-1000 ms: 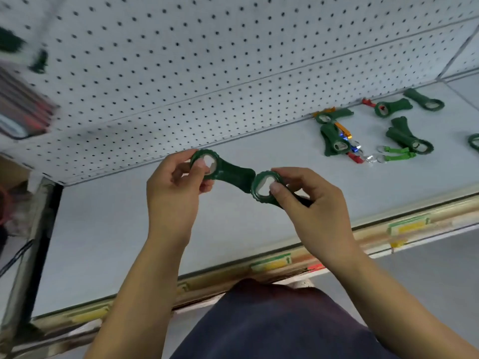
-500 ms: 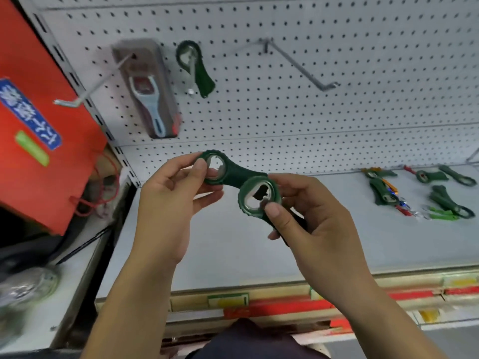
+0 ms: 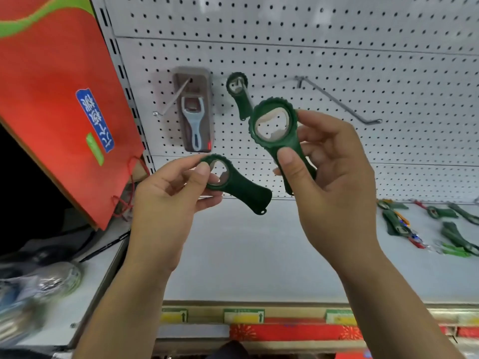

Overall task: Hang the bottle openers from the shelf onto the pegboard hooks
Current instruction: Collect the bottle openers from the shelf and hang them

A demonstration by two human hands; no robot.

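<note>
My left hand (image 3: pixel 171 195) pinches the ring end of a dark green bottle opener (image 3: pixel 241 189) that lies roughly level above the shelf. My right hand (image 3: pixel 334 174) grips the handle of a second green opener (image 3: pixel 274 125), held upright with its ring raised in front of the pegboard (image 3: pixel 337 60). Just behind that ring, a third green opener (image 3: pixel 239 94) hangs on a hook. To the right, a long bare hook (image 3: pixel 339 102) sticks out of the board. Several more openers (image 3: pixel 425 229) lie on the white shelf (image 3: pixel 246 255) at the right.
A packaged grey opener (image 3: pixel 194 110) hangs on a hook left of the hanging green one. A red paper bag (image 3: pixel 57 99) leans at the left beside the shelf upright. Blurred wrapped items lie at the lower left. Price labels run along the shelf's front edge.
My right hand has lifted its opener up in front of the pegboard, away from the left one. The two openers no longer touch. The view has tilted up toward the hooks.
</note>
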